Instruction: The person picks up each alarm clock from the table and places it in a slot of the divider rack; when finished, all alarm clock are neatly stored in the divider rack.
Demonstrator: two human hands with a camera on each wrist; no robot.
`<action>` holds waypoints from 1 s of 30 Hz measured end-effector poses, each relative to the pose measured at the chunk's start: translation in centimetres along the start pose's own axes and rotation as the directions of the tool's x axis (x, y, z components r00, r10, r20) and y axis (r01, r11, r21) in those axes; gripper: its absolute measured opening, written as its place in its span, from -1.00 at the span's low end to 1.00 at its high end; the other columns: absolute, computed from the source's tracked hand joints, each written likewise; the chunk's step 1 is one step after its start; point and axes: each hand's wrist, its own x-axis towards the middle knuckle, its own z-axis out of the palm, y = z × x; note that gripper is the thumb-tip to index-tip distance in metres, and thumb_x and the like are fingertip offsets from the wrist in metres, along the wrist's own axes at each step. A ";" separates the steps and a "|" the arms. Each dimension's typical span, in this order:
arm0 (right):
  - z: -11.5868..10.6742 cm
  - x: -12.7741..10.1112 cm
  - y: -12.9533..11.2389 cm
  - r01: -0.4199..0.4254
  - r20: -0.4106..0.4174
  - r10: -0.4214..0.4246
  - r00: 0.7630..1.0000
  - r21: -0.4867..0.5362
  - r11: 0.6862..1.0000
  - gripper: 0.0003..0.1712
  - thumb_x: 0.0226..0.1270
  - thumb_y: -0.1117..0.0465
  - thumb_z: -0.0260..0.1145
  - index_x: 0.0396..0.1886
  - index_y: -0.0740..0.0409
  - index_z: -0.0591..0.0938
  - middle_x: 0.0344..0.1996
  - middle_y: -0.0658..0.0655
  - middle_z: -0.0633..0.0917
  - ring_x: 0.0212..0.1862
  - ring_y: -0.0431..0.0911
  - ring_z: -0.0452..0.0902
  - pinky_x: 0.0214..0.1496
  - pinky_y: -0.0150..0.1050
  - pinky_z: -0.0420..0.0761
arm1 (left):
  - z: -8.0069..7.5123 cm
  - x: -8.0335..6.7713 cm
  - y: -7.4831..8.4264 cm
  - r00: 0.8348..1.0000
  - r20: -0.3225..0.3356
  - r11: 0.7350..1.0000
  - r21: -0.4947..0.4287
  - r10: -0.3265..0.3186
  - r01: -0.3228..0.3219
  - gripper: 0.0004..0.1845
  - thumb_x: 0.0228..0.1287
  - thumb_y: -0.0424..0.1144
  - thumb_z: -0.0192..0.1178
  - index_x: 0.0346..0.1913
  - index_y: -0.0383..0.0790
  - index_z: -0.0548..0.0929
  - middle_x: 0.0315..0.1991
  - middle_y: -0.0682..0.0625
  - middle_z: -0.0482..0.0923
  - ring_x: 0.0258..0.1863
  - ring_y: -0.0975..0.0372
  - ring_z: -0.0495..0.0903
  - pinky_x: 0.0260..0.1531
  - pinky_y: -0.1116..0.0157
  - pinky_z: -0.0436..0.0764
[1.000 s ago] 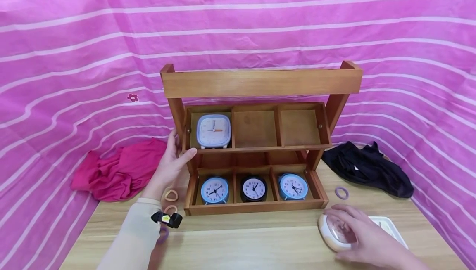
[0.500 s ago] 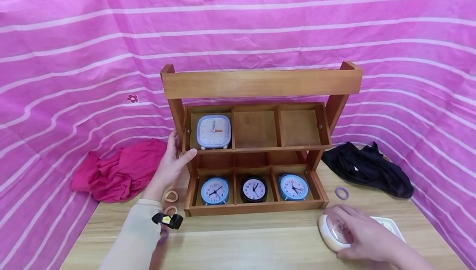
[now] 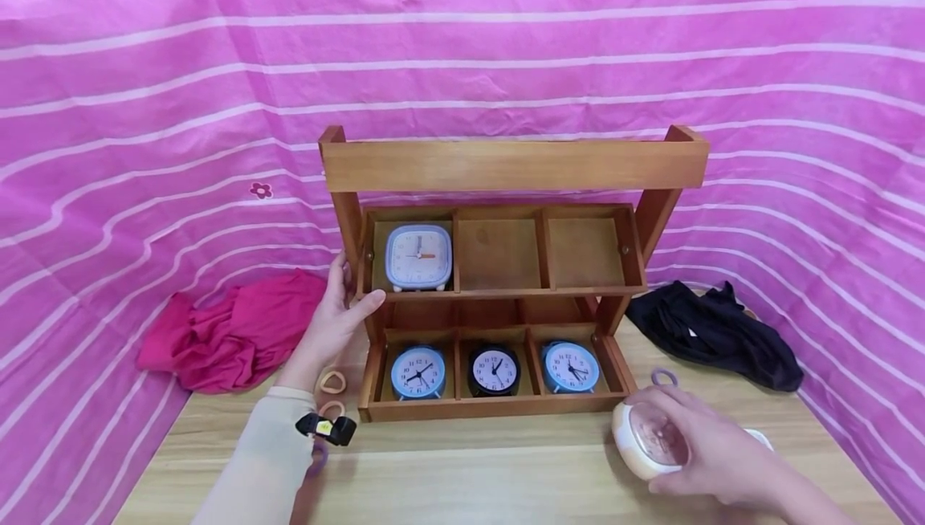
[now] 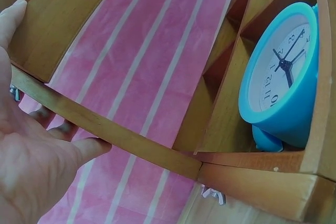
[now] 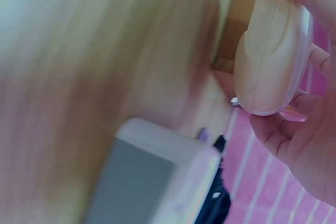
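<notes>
My left hand (image 3: 338,315) holds the left side of a two-tier wooden rack (image 3: 513,165), thumb in front and fingers behind the side post. In the left wrist view those fingers (image 4: 90,149) pass under the post. In the rack's upper left compartment sits a square pale-blue clock (image 3: 418,257). Along the lower tier stand a blue clock (image 3: 418,372), a black clock (image 3: 495,371) and another blue clock (image 3: 571,367). My right hand (image 3: 711,449) grips a rounded cream alarm clock (image 5: 268,61) in front of the rack's right end. Glare blurs its pinkish face.
A white device with a grey panel (image 5: 134,182) lies by my right hand. Pink cloth (image 3: 238,332) lies left of the rack, black cloth (image 3: 711,332) right. Purple (image 3: 664,377) and beige rings (image 3: 332,382) lie on the wooden table (image 3: 462,469). A striped pink curtain (image 3: 462,43) surrounds it.
My right hand has closed its hold on the cream clock and brought it slightly up and left, away from the white device. My left hand stays on the rack.
</notes>
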 end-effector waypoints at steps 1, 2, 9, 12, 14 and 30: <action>-0.3 0.2 -0.1 0.011 -0.008 -0.011 1.000 0.015 1.000 0.13 -0.41 -0.24 0.80 0.34 -0.39 0.52 0.25 -0.18 0.55 0.32 -0.02 0.49 0.16 0.01 0.66 | 0.0 0.0 0.0 1.000 0.000 1.000 0.004 -0.001 0.001 -0.03 0.52 -0.29 0.23 0.69 -0.04 -0.23 0.69 -0.21 -0.16 0.67 -0.02 -0.13 0.58 -0.10 0.05; -0.6 0.5 -0.2 0.028 -0.023 -0.028 0.999 0.032 0.999 0.14 -0.40 -0.23 0.81 0.34 -0.37 0.52 0.25 -0.18 0.54 0.31 -0.06 0.49 0.20 -0.11 0.63 | 0.0 0.0 -0.1 1.000 0.000 1.000 0.009 -0.002 0.002 -0.03 0.52 -0.28 0.23 0.69 -0.05 -0.24 0.69 -0.21 -0.18 0.67 -0.01 -0.15 0.59 -0.09 0.02; -2.7 4.0 -1.5 0.156 -0.145 -0.142 0.979 0.084 0.984 0.11 -0.32 -0.34 0.77 0.36 -0.24 0.56 0.25 -0.18 0.54 0.26 -0.22 0.40 0.32 -0.52 0.26 | -0.2 -0.2 -0.3 1.000 0.000 1.000 0.021 -0.006 0.006 -0.01 0.52 -0.25 0.24 0.69 -0.04 -0.24 0.69 -0.19 -0.17 0.67 -0.01 -0.15 0.59 -0.08 0.01; -3.9 5.6 -2.8 0.131 -0.165 -0.117 0.979 0.075 0.989 0.10 -0.29 -0.37 0.75 0.37 -0.27 0.56 0.26 -0.16 0.54 0.28 -0.17 0.39 0.31 -0.29 0.38 | -0.2 -0.4 -0.5 1.000 -0.002 1.000 0.018 -0.008 0.008 -0.02 0.52 -0.25 0.24 0.69 -0.03 -0.24 0.69 -0.20 -0.16 0.67 -0.04 -0.12 0.57 -0.11 0.04; -4.7 6.9 -3.6 0.117 -0.187 -0.100 0.977 0.083 0.990 0.11 -0.30 -0.31 0.78 0.37 -0.25 0.57 0.25 -0.12 0.55 0.27 -0.11 0.40 0.25 -0.12 0.43 | -0.1 -0.4 -0.6 1.000 -0.002 1.000 0.014 -0.011 0.011 -0.02 0.52 -0.25 0.24 0.69 -0.03 -0.24 0.68 -0.20 -0.15 0.66 -0.04 -0.10 0.57 -0.10 0.05; -7.8 17.0 -7.5 0.089 -0.272 -0.052 0.961 0.126 0.988 0.10 -0.18 -0.16 0.80 0.43 -0.10 0.53 0.32 0.16 0.52 0.25 0.12 0.43 0.10 0.21 0.62 | -0.1 0.0 -0.2 1.000 0.001 0.999 0.030 0.012 -0.012 -0.02 0.51 -0.28 0.24 0.69 -0.03 -0.23 0.68 -0.20 -0.15 0.67 0.00 -0.14 0.59 -0.09 0.01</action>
